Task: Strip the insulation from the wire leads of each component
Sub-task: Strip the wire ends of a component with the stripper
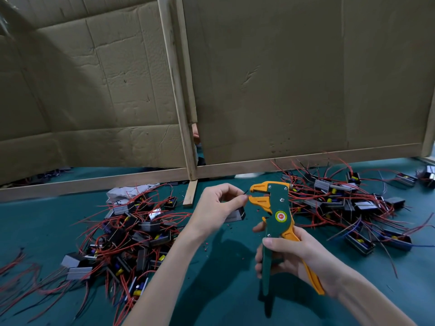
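Now the left hand [217, 205] pinches a wire [245, 192] just beside the stripper [275, 222] mouth. Right hand [289, 257] fingers wrap its handles.

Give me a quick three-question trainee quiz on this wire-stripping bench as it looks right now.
1. True or false: the green and orange wire stripper is held in the right hand.
2. Multiple choice: the left hand pinches a thin wire lead where? A) at the open mouth of the stripper B) over the left pile of red-wired black components C) against the brown cardboard partition
3. Fill in: the teal work surface has component piles on ____ sides of the hands.

Key: 1 true; 2 A; 3 both
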`<state>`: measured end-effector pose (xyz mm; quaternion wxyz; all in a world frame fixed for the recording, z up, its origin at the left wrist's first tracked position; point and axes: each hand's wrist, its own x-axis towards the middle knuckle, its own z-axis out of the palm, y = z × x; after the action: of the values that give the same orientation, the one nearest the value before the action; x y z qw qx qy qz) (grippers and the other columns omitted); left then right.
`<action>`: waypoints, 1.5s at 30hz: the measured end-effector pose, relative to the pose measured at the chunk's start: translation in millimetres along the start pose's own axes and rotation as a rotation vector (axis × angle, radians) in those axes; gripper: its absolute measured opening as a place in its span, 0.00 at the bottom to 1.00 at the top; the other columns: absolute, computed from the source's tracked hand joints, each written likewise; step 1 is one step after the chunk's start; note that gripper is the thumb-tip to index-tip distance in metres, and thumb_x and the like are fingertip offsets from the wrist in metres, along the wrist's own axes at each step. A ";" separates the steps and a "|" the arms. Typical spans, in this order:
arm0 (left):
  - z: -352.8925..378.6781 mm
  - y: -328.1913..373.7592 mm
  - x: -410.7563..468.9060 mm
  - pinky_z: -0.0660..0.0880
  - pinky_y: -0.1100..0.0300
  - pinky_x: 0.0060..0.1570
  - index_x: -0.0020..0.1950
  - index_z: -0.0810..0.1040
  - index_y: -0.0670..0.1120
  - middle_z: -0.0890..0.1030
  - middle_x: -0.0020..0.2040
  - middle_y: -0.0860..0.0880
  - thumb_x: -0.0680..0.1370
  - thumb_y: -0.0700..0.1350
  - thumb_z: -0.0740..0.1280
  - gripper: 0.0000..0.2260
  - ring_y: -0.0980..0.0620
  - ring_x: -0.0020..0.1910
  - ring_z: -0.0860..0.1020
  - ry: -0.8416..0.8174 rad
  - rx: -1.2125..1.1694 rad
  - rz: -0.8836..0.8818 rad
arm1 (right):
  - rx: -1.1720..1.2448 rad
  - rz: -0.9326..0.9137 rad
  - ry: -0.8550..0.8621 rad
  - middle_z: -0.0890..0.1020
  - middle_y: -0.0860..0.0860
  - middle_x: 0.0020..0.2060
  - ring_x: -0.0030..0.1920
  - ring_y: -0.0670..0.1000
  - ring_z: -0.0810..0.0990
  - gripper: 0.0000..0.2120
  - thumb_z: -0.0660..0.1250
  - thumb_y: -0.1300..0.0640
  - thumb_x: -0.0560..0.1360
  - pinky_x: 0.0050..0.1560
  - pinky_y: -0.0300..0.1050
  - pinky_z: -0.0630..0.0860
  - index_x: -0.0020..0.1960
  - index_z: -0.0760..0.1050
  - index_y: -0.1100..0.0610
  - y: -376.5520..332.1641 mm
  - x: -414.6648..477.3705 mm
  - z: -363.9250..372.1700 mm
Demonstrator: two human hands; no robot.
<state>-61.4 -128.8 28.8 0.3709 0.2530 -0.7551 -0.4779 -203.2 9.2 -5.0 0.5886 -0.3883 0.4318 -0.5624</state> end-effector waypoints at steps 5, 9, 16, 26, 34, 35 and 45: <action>-6.3 7.5 -1.7 0.68 0.70 0.28 0.40 0.80 0.46 0.78 0.29 0.55 0.74 0.39 0.71 0.04 0.60 0.26 0.71 -0.077 0.027 -0.023 | -0.067 0.032 0.036 0.80 0.66 0.38 0.38 0.64 0.81 0.21 0.79 0.55 0.61 0.42 0.57 0.80 0.48 0.77 0.65 1.4 -0.1 -1.1; -10.8 13.8 -3.1 0.70 0.68 0.28 0.42 0.81 0.43 0.76 0.32 0.45 0.75 0.38 0.70 0.02 0.52 0.29 0.69 -0.113 0.034 -0.021 | -0.112 0.057 0.064 0.79 0.64 0.35 0.35 0.62 0.80 0.18 0.80 0.54 0.60 0.39 0.55 0.80 0.43 0.78 0.63 2.5 -0.4 0.7; -14.0 12.8 -1.5 0.73 0.68 0.31 0.40 0.81 0.47 0.80 0.30 0.55 0.75 0.39 0.71 0.05 0.59 0.28 0.74 -0.124 0.082 -0.008 | -0.185 0.126 0.220 0.76 0.60 0.28 0.26 0.57 0.75 0.20 0.82 0.55 0.60 0.30 0.47 0.76 0.40 0.74 0.63 5.4 -1.9 5.7; -6.9 -3.7 2.3 0.76 0.64 0.41 0.40 0.79 0.48 0.82 0.36 0.52 0.75 0.40 0.71 0.06 0.56 0.36 0.78 0.073 0.051 0.012 | 0.061 0.000 0.127 0.81 0.64 0.39 0.39 0.63 0.83 0.06 0.75 0.60 0.63 0.40 0.53 0.80 0.40 0.82 0.60 9.7 4.3 7.5; -8.9 1.4 -1.9 0.70 0.43 0.63 0.42 0.80 0.48 0.79 0.36 0.62 0.74 0.42 0.73 0.03 0.63 0.40 0.78 0.137 0.391 0.218 | -0.063 0.021 -0.014 0.81 0.65 0.40 0.42 0.64 0.81 0.12 0.78 0.58 0.62 0.45 0.56 0.80 0.44 0.81 0.60 2.5 2.0 -0.7; -7.7 2.1 -1.9 0.64 0.44 0.68 0.41 0.80 0.48 0.79 0.35 0.63 0.73 0.43 0.73 0.03 0.64 0.40 0.77 0.137 0.427 0.255 | -0.070 0.024 -0.013 0.81 0.65 0.40 0.41 0.64 0.81 0.11 0.77 0.59 0.63 0.45 0.56 0.80 0.44 0.81 0.61 3.4 2.0 -0.3; -5.3 7.0 -3.1 0.50 0.57 0.72 0.39 0.81 0.50 0.77 0.33 0.65 0.72 0.42 0.74 0.04 0.61 0.41 0.77 0.117 0.538 0.348 | -0.078 0.051 -0.011 0.81 0.65 0.39 0.41 0.64 0.82 0.12 0.78 0.59 0.61 0.43 0.54 0.80 0.42 0.82 0.61 2.3 0.8 1.3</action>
<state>-55.5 -126.4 35.6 0.4097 0.2361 -0.8635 -0.1754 -201.3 8.6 -6.8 0.5894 -0.4029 0.4599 -0.5279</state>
